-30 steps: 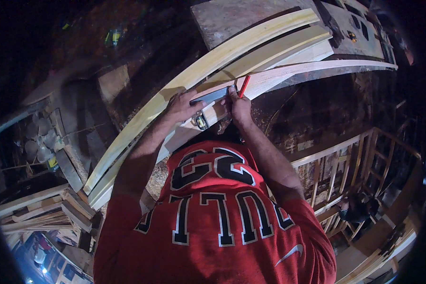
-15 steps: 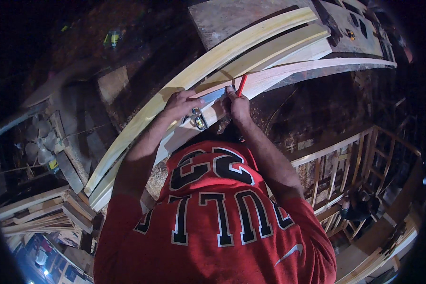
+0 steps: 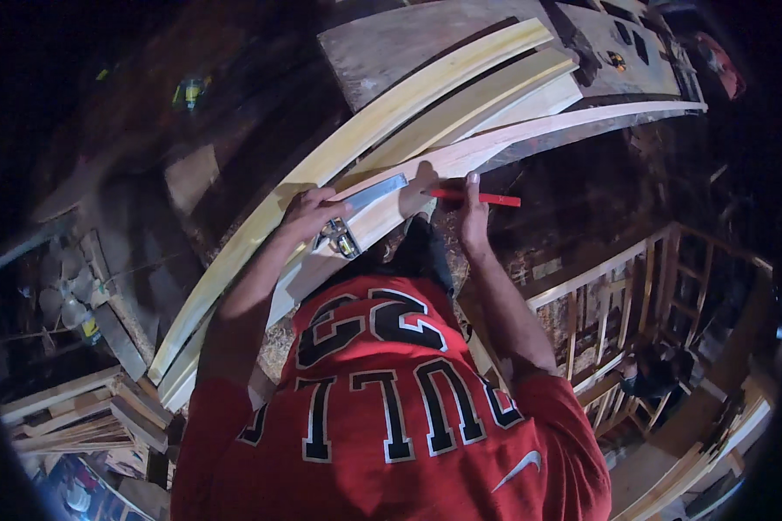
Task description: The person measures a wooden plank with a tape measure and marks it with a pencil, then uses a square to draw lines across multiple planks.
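My left hand (image 3: 308, 214) is closed on a combination square (image 3: 379, 191), pressing it against a pale wooden board (image 3: 466, 154). The square's metal blade lies across the board's face, and its head with a small vial hangs at the near edge. My right hand (image 3: 473, 219) is off to the right of the blade, just past the board's near edge. A flat red carpenter's pencil (image 3: 498, 200) is gripped between its thumb and fingers, lying nearly level. A shadow of the right hand falls on the board beyond the blade tip.
Long wooden beams (image 3: 382, 119) lie side by side beyond the board. Behind them is a worn plywood sheet (image 3: 408, 43). A slatted wooden frame (image 3: 613, 295) stands at right, with a person (image 3: 656, 372) near it. Stacked lumber (image 3: 78, 408) sits at lower left.
My right hand has drawn back to the right, away from the blade and board. The pencil has turned from nearly upright to nearly level. My left hand still holds the square on the board.
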A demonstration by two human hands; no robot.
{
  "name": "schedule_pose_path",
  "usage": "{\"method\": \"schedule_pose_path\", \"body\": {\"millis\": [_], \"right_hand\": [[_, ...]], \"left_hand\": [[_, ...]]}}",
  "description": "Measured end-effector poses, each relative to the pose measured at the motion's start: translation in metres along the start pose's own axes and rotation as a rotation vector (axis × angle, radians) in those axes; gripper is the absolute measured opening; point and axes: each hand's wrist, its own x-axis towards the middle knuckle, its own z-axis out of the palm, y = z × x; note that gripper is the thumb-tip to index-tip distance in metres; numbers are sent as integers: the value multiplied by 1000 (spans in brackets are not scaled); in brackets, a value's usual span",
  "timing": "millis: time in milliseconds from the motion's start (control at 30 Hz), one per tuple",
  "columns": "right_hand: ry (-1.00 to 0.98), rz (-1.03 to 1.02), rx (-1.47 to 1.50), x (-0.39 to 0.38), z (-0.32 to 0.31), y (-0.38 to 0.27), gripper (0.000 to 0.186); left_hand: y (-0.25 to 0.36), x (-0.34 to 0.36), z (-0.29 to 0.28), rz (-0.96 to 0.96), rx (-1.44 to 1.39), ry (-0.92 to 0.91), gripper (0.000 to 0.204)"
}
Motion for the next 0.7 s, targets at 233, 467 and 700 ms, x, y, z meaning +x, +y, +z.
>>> {"method": "schedule_pose_path", "body": {"millis": [233,467,700], "right_hand": [[-130,-322,-344,-1,9,-9,34],[-164,-861,-639,10,25,-3,26],[-202,-937,-679,9,25,-10,24]], "left_hand": [[10,1,-6,16,48,-64,52],[-11,6,1,6,26,2,58],[17,-3,-10,-22,32,-88,58]]}}
